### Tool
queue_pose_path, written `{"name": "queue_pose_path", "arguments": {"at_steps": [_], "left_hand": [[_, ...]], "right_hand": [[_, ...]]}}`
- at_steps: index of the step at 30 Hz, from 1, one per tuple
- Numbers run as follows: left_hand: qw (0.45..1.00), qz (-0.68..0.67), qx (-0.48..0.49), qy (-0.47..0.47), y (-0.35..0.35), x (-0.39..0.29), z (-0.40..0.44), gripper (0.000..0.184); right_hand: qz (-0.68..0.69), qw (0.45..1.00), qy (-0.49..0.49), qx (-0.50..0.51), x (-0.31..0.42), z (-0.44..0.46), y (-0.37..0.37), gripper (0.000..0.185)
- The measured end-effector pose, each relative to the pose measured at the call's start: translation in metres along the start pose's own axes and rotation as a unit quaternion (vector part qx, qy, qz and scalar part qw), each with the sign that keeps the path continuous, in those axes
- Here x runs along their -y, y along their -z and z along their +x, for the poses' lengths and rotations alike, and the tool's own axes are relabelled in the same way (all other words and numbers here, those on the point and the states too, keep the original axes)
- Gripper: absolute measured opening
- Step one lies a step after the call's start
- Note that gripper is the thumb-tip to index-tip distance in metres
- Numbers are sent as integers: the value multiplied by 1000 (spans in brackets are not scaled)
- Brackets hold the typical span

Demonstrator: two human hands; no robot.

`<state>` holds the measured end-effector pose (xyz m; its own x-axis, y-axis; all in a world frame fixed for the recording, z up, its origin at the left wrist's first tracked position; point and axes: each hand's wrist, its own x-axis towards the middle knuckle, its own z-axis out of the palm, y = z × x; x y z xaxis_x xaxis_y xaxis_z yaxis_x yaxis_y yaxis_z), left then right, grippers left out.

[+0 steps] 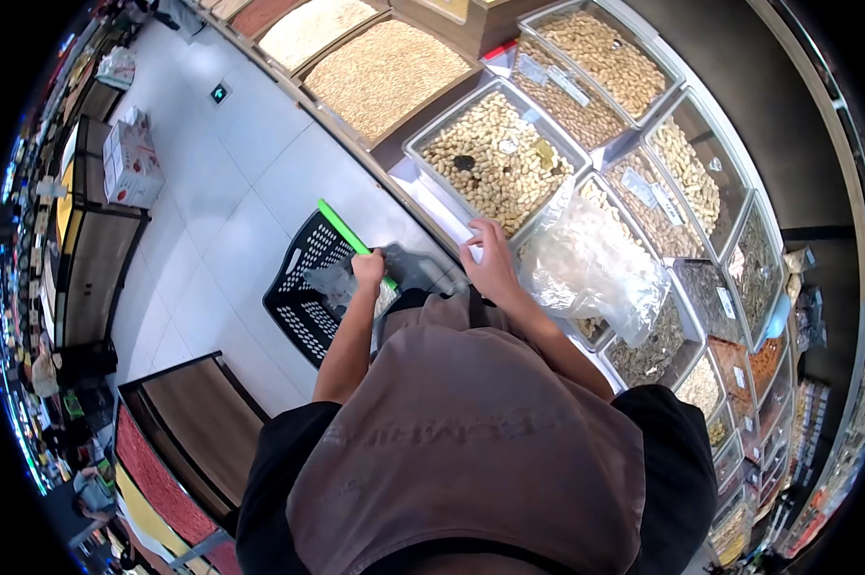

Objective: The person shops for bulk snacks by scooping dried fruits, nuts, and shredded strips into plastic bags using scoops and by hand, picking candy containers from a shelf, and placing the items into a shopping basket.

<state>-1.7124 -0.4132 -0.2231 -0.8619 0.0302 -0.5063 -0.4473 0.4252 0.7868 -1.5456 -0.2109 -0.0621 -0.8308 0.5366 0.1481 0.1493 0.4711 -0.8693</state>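
My left hand (pixel 368 269) is closed round the green handle (pixel 341 228) of a dark slotted shopping basket (pixel 303 264). Clear plastic bags lie inside the basket, partly hidden by my arm. Beside the near edge of a clear bin of peanuts (pixel 495 158), my right hand (pixel 491 261) is held with its fingers curled but apart, and nothing shows between them. A crumpled clear plastic bag (pixel 595 264) lies over the bins just right of this hand.
More clear bins of peanuts (pixel 600 57) and seeds run along the right. Grain trays (pixel 385 77) are at the top. White boxes (pixel 132 161) stand on the tiled floor (pixel 231 144) at the left, and a low brown display (pixel 193 412) is at the lower left.
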Motion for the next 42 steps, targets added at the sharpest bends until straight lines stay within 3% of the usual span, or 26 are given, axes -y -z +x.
{"name": "queue_pose_path", "arguments": {"at_steps": [2, 4, 6, 8, 10, 12, 14, 16, 18, 19, 20, 21, 22, 24, 25, 26, 28, 29, 30, 32, 33, 34, 36, 38, 40, 42], "left_hand": [[999, -5, 14, 30, -9, -15, 5, 19], [998, 38, 35, 30, -15, -29, 13, 21], [999, 5, 16, 40, -24, -38, 17, 22], [998, 25, 3, 61, -33, -38, 35, 22], [997, 32, -7, 76, -38, -30, 52, 25], [996, 31, 9, 83, -43, -25, 59, 32], [995, 21, 19, 95, -48, -24, 55, 40], [957, -148, 136, 207, -54, -40, 32, 54], [947, -100, 230, 202, -56, -110, -46, 62], [946, -98, 231, 203, -61, -127, -65, 62], [924, -146, 300, 188, -67, -140, -79, 49], [894, -193, 367, 169, -69, -146, -82, 37], [850, -234, 462, 98, -71, -124, -64, 40], [831, -283, 474, 71, -66, -137, -68, 42], [823, -305, 475, 58, -62, -144, -68, 43], [824, -319, 465, 50, -54, -150, -69, 43], [827, -341, 446, 32, -36, -161, -72, 45], [830, -353, 432, 23, -23, -166, -72, 46], [833, -362, 418, 8, -12, -172, -74, 47], [846, -367, 385, -21, 14, -178, -77, 48], [856, -362, 368, -39, 25, -180, -77, 49], [871, -338, 349, -66, 35, -182, -74, 50], [902, -265, 311, -139, 52, -190, -74, 52], [924, -123, 266, -246, 62, -203, -83, 53], [916, 41, 215, -336, 68, -214, -93, 55], [915, 114, 226, -314, 72, -203, -79, 64]], "right_hand": [[9, 999, -26, -36, 13, 2, 29, 40], [-252, 961, 9, -116, 17, 2, 56, 45], [-292, 946, -43, -133, 14, -1, 71, 51], [-481, 855, -113, -156, 4, -6, 81, 57], [-473, 854, -151, -156, -37, -21, 81, 48], [-360, 905, -206, -92, -70, -33, 82, 35], [-294, 918, -256, -77, -44, -20, 97, 30], [-226, 924, -304, -62, -24, -9, 101, 26], [-51, 982, -142, -113, -12, -3, 95, 25], [-10, 991, -84, -105, 4, 4, 91, 24], [32, 995, -23, -94, 24, 14, 88, 24], [170, 984, -35, -39, 41, 22, 81, 26], [303, 952, -46, 18, 59, 27, 75, 28], [496, 863, -39, 85, 97, 39, 74, 34], [580, 812, -8, 67, 108, 45, 73, 37], [580, 812, -5, 67, 120, 54, 80, 37], [763, 641, 36, 74, 139, 74, 97, 40], [799, 598, 30, 43, 143, 81, 100, 39], [800, 597, 36, 47, 136, 88, 102, 39], [613, 786, 72, -32, 111, 98, 107, 36], [704, 706, -68, -40, 103, 97, 111, 22], [705, 704, -75, -43, 90, 93, 110, 22], [567, 802, -168, -84, 53, 83, 99, 17], [544, 811, -183, -112, 30, 68, 84, 13], [465, 857, -187, -120, -6, 50, 63, 12], [433, 873, -183, -133, -10, 49, 58, 13]]}}
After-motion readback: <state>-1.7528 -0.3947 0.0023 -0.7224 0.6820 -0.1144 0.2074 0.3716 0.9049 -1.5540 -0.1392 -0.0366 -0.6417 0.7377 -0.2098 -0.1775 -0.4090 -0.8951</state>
